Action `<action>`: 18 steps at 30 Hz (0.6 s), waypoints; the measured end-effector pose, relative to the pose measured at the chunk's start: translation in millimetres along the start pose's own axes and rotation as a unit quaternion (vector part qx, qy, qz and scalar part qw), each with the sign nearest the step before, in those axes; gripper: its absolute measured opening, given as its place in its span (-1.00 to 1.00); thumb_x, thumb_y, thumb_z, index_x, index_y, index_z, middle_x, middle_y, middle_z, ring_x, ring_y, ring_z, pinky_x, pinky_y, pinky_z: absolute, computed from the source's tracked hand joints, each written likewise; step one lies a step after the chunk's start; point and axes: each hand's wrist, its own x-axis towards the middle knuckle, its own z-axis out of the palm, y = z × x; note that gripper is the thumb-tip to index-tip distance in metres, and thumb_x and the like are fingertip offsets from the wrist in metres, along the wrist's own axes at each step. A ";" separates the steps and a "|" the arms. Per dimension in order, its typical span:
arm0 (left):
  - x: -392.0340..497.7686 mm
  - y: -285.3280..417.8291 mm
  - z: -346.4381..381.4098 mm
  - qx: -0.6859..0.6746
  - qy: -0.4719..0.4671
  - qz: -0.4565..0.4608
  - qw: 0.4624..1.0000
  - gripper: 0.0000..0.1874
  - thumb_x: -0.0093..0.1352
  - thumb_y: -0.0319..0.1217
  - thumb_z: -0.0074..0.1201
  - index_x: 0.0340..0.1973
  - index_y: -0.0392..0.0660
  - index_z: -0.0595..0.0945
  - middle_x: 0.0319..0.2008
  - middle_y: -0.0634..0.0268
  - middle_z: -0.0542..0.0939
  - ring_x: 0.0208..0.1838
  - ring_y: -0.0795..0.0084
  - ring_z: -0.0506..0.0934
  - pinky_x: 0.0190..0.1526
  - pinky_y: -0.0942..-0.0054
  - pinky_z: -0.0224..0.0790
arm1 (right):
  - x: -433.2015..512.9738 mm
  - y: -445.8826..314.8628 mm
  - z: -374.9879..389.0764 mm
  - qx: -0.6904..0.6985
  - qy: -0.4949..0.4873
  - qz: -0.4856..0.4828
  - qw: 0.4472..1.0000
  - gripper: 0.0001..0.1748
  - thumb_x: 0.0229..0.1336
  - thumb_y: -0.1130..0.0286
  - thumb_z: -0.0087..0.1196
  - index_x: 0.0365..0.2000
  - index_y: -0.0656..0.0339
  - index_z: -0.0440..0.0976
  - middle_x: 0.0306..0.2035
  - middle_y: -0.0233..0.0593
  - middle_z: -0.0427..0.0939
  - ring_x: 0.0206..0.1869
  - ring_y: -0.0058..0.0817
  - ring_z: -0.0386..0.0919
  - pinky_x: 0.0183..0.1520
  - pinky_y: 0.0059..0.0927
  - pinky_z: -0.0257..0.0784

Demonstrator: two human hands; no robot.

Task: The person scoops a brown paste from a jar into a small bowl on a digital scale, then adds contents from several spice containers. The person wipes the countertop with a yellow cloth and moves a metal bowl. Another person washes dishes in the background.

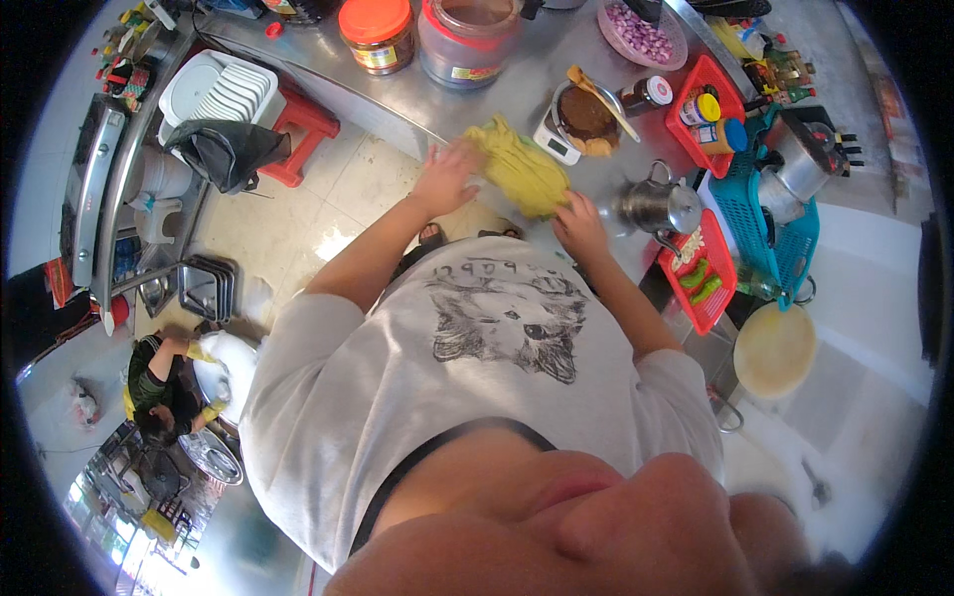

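A crumpled yellow-green cloth [518, 167] lies on the stainless-steel worktop [406, 100] by its front edge. My left hand [449, 179] reaches the cloth's left end, thumb apart and fingertips blurred against the fabric. At the near right corner, the fingers of my right hand [580, 227] are on the cloth's edge and seem to pinch it. Just beyond the cloth, a white digital scale [559, 145] carries a bowl of brown paste [589, 113] with a wooden spatula [596, 93] across it. A steel pot with handles [659, 207] stands right of my right hand.
Plastic jars [376, 37], a bowl of chopped purple onion [639, 37] and red baskets [704, 268] surround the work area. A red stool [298, 138] with a white container stands at left. Another person [160, 380] in yellow gloves works over a large basin, lower left.
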 end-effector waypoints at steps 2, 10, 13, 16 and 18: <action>-12.7 -14.9 -2.3 -0.036 0.066 -0.031 0.997 -0.30 0.30 -0.17 0.29 0.33 -0.01 0.43 0.43 0.07 0.31 0.50 -0.02 0.20 0.43 -0.20 0.07 | 17.3 3.4 5.8 0.006 -0.007 -0.045 0.999 -0.48 0.11 0.27 0.29 0.11 0.03 0.51 0.34 -0.11 0.34 0.41 -0.04 0.23 0.37 0.03 0.21; -99.4 -51.1 31.2 -0.119 -0.003 -0.285 0.951 -0.39 0.34 -0.07 0.20 0.23 -0.13 0.55 0.27 -0.03 0.49 0.29 -0.04 0.48 0.30 0.14 0.36 | 45.5 21.8 9.9 -0.068 -0.042 -0.208 0.975 -0.28 0.11 0.26 0.26 0.29 0.07 0.35 0.42 -0.21 0.27 0.48 -0.18 0.16 0.45 0.01 0.12; -132.0 -45.2 52.8 -0.098 -0.100 -0.350 0.926 -0.37 0.34 -0.02 0.17 0.22 -0.13 0.57 0.24 -0.05 0.52 0.26 -0.03 0.51 0.29 0.14 0.38 | 47.6 36.1 15.3 -0.085 -0.051 -0.236 0.967 -0.24 0.10 0.22 0.28 0.32 0.06 0.33 0.44 -0.24 0.24 0.50 -0.20 0.13 0.46 0.00 0.09; -173.9 -52.0 98.5 -0.135 -0.139 -0.413 0.890 -0.35 0.34 -0.02 0.20 0.17 -0.25 0.59 0.17 -0.16 0.57 0.22 -0.05 0.54 0.28 0.14 0.36 | 48.5 42.9 23.4 -0.069 -0.033 -0.255 0.964 -0.25 0.10 0.19 0.28 0.31 0.06 0.34 0.44 -0.24 0.25 0.49 -0.20 0.14 0.46 -0.02 0.10; -215.8 -71.7 137.1 -0.149 -0.144 -0.450 0.869 -0.37 0.33 -0.01 0.18 0.13 -0.25 0.63 0.14 -0.16 0.60 0.20 -0.06 0.56 0.26 0.15 0.38 | 48.3 41.2 19.2 -0.046 -0.027 -0.256 0.965 -0.26 0.11 0.18 0.26 0.31 0.06 0.34 0.43 -0.23 0.26 0.49 -0.20 0.15 0.46 -0.03 0.09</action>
